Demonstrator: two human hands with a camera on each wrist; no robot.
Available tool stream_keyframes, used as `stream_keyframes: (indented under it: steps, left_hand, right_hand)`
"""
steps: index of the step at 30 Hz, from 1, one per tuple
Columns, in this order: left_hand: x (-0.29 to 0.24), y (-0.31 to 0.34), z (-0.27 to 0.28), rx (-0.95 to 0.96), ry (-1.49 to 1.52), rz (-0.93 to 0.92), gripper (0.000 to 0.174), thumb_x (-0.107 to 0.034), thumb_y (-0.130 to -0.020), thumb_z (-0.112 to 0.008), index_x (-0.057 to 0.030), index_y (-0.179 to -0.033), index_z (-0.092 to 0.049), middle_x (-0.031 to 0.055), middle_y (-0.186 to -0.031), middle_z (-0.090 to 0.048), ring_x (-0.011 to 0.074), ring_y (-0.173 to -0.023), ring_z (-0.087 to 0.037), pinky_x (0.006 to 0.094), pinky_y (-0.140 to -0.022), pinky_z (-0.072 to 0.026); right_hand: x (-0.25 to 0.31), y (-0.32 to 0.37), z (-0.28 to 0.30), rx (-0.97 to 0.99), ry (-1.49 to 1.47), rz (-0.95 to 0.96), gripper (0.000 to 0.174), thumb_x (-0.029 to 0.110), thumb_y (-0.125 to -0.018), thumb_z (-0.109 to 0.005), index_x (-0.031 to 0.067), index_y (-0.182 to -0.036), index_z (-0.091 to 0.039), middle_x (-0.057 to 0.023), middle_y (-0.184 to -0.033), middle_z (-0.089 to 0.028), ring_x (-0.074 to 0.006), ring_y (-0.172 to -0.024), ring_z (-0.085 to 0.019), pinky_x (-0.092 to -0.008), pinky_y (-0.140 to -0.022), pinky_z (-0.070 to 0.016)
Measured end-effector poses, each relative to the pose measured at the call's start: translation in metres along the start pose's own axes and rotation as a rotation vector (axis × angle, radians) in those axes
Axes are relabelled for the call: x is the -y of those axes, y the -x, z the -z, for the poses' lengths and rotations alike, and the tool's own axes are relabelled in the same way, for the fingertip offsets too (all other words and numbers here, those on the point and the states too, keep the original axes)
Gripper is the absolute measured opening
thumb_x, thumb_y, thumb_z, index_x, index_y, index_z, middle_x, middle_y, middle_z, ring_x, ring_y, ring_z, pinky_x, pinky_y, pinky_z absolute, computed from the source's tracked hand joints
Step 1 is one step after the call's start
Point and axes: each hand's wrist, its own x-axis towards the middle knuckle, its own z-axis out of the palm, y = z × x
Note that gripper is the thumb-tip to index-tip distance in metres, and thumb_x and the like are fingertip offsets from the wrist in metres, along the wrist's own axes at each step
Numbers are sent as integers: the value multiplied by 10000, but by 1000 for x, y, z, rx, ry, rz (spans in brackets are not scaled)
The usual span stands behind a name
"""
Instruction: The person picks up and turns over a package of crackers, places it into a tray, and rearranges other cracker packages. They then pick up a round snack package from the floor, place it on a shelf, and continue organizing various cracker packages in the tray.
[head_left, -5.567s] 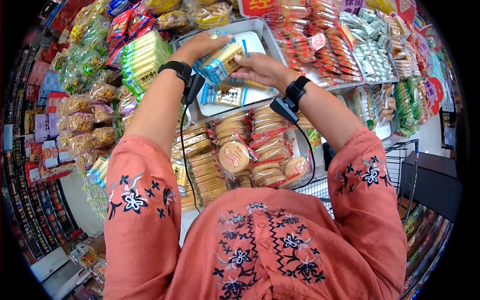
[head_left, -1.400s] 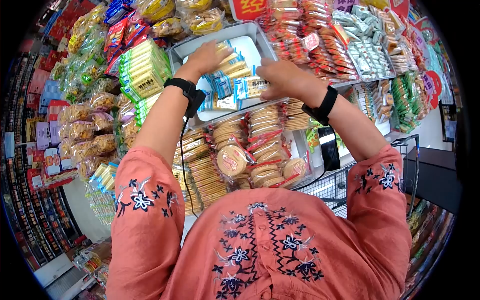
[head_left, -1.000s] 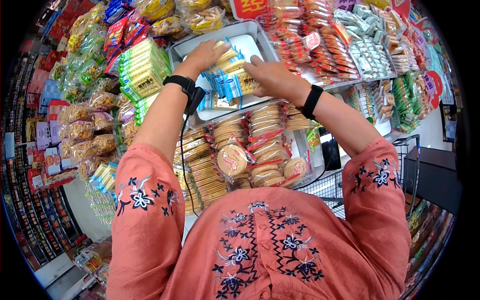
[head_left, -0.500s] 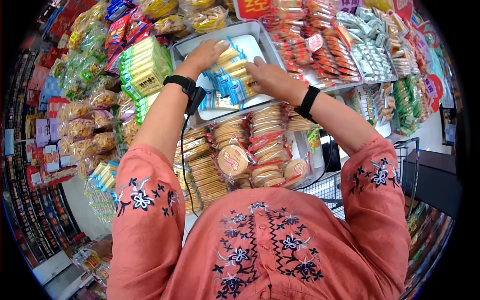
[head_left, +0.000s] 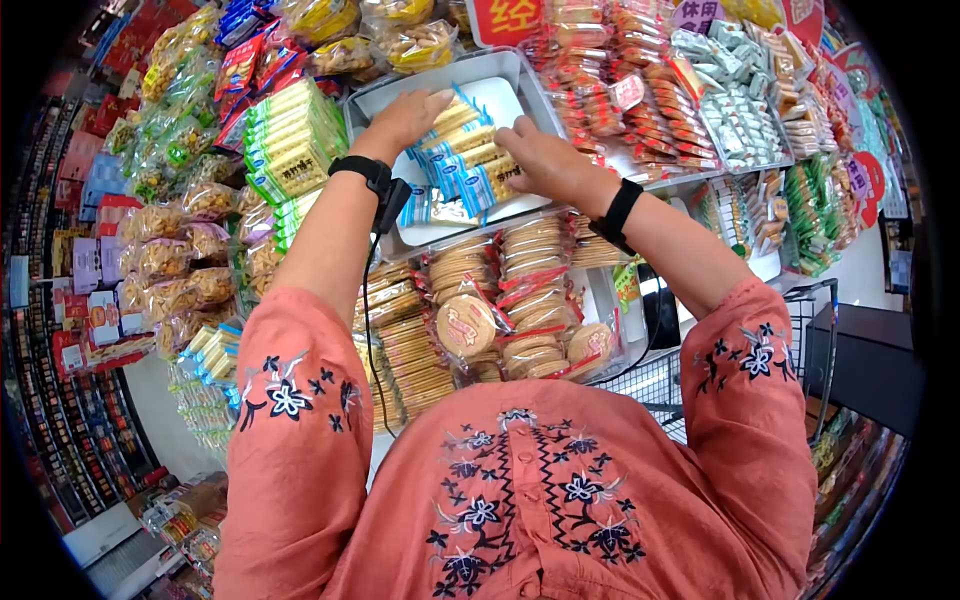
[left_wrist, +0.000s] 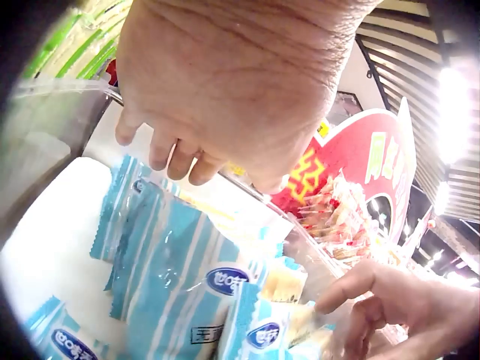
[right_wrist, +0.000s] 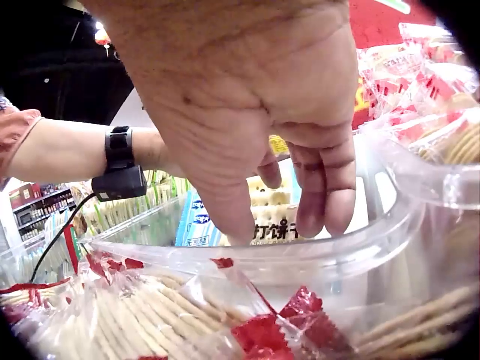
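Blue-and-white packets of crackers (head_left: 455,155) lean in an overlapping row inside a clear-walled tray with a white bottom (head_left: 497,95). Over the row's far left side is my left hand (head_left: 405,120); in the left wrist view its fingers (left_wrist: 184,159) hang loosely bent at the packets' upper ends. My right hand (head_left: 555,168) pinches the right end of the nearest cracker packet (head_left: 488,182), thumb on the near side and fingers beyond, as the right wrist view shows. One more packet (head_left: 445,210) lies flat at the tray's near side.
Bagged round biscuits (head_left: 465,325) fill a container directly in front of the tray. Green cracker packets (head_left: 290,145) are stacked to the left, red-wrapped snacks (head_left: 600,90) to the right. A wire shopping cart (head_left: 650,385) stands at the near right.
My hands have separated from a bundle of packets held together; those packets now lean in the tray. The right hand has brought one packet leftward against the row. Little moves in the last half second.
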Motion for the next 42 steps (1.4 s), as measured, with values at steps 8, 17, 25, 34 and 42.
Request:
stream_keyframes:
  steps: [8,17,25,34,42]
  left_hand:
    - [-44,44,42,16,-181,103,459,-400,-968,-513,22,-1076,-658,233,-1078,-690,423,-1015,-643,475,-873,-494]
    - [-34,68,10,55,7,300,357,-281,-913,-550,28,-1058,-655,273,-1065,-687,420,-990,-662,487,-852,-521]
    - [-46,78,22,122,387,375,329,-301,-859,-659,-3,-997,-672,98,-845,-683,186,-708,-670,334,-560,-533]
    - [-44,63,32,335,285,301,332,-342,-862,-679,-31,-973,-710,64,-825,-685,169,-708,-663,334,-567,-544]
    - [-59,62,33,289,140,243,296,-279,-911,-619,6,-934,-696,158,-834,-709,290,-735,-683,418,-647,-545]
  right_hand:
    - [7,2,7,-16,55,33,795,99,-766,-795,110,-1444,-382,-239,-1230,-504,-429,-989,-631,-463,-836,-531]
    - [8,3,-3,92,-31,-58,960,29,-756,-802,105,-1539,-251,-250,-1207,-513,-434,-1016,-617,-461,-861,-518]
    - [7,4,-2,77,-52,-56,937,40,-742,-820,92,-1507,-281,-252,-1200,-506,-445,-1015,-613,-459,-863,-516]
    - [6,2,-6,48,-54,-57,827,33,-736,-818,71,-1418,-354,-258,-1173,-508,-454,-1016,-609,-466,-851,-514]
    - [5,7,-7,26,-45,-30,821,37,-748,-807,75,-1430,-350,-258,-1163,-502,-456,-988,-614,-471,-830,-516]
